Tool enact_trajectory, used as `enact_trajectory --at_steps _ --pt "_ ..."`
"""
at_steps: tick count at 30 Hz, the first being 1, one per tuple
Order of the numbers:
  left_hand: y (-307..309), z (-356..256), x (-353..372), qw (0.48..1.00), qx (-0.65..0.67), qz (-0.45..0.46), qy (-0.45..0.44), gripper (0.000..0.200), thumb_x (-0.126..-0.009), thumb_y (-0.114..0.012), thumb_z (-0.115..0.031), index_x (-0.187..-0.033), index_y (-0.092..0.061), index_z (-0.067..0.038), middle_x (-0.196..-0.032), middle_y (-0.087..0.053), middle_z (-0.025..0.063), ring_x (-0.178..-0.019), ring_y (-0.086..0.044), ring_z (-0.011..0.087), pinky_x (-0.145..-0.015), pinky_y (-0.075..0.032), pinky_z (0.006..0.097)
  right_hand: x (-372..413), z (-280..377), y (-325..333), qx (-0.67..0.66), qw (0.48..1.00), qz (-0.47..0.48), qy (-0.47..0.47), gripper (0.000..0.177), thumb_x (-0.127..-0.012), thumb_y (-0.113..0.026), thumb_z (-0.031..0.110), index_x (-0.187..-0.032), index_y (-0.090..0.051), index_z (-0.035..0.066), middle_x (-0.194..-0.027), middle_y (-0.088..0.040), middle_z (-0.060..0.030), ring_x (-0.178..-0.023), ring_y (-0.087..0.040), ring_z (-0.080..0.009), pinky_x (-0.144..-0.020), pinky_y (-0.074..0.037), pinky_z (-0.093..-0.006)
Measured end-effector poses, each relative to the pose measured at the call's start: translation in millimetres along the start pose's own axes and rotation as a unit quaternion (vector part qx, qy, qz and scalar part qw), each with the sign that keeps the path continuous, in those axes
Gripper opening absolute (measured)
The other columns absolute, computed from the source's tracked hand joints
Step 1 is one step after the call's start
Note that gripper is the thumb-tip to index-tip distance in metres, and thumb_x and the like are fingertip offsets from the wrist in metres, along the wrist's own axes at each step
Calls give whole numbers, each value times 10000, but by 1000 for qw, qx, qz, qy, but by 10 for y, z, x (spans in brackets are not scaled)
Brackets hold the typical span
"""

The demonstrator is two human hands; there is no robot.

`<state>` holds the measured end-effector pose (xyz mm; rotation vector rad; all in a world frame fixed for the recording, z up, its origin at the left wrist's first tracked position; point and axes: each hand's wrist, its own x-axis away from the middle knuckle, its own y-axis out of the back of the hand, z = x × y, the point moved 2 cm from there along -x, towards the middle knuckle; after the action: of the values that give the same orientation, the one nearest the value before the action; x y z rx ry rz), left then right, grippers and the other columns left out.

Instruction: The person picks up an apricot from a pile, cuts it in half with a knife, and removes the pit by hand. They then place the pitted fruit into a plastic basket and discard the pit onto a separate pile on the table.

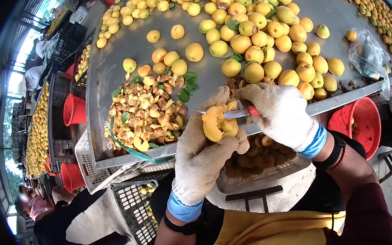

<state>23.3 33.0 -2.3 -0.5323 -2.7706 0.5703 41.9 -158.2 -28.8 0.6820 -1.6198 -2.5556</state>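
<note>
Where the metal table (135, 45) spreads across the view, its bare surface shows between loose fruit and a large heap of whole yellow-orange fruit (263, 31). Below its left part stands 1 black crate (131, 213), perforated, with some yellow fruit visible inside. At the right, 1 red bucket (366, 121) sits beneath the table edge, holding a few fruit near its inner wall. Directly below the hands, 1 pale tray (259, 182) contains many fruit or fruit pieces; shadow prevents a firm finding on which. At the left, 2 further red buckets, the upper bucket (75, 109) and the lower bucket (72, 177), stand beside the table, contents not determinable. On the table's left part lies a mound of cut pieces (149, 108), green leaves among them, and near the right edge 1 clear plastic bag (368, 59), crumpled. Both hands wear knitted gloves over blue cuffs. The left hand (204, 152) is closed around 1 opened fruit (216, 122), its orange flesh exposed, held at the near edge of the table and above the tray. The right hand (278, 114) grips the red handle of 1 knife (237, 114), its blade touching the opened fruit.
</note>
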Motion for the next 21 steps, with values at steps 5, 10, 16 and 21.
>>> enact_trajectory --at_steps 5,10,16,21 --pt "47 18 -6 998 61 20 19 686 -909 -566 67 -1563 -359 39 -1071 -612 133 -900 -601 209 -818 -529 373 -60 -34 -93 10 1000 -9 -1 201 -889 -680 172 -1084 -699 130 -818 -673 -119 -748 -685 -355 -620 -538 -450" --pt "182 21 39 987 156 34 -6 701 -902 -522 84 -1577 -341 32 -1231 -605 160 -931 -607 211 -857 -520 410 -150 -110 -103 -25 997 -58 -40 159 -855 -704 187 -965 -631 99 -762 -663 -129 -708 -687 -367 -598 -528 -484" --pt "388 6 2 993 110 -23 -43 732 -912 -494 146 -1603 -320 -23 -1411 -544 171 -952 -622 226 -864 -545 420 -151 -64 -22 -5 988 114 -108 310 -870 -750 370 -903 -674 72 -804 -681 -180 -797 -693 -405 -634 -527 -509" --pt "499 7 51 991 -90 -96 -22 701 -921 -571 139 -1576 -368 -6 -1432 -531 155 -1029 -641 202 -924 -569 342 -131 -100 9 17 990 104 -90 299 -854 -755 345 -930 -679 66 -774 -671 -188 -773 -689 -413 -634 -528 -505"
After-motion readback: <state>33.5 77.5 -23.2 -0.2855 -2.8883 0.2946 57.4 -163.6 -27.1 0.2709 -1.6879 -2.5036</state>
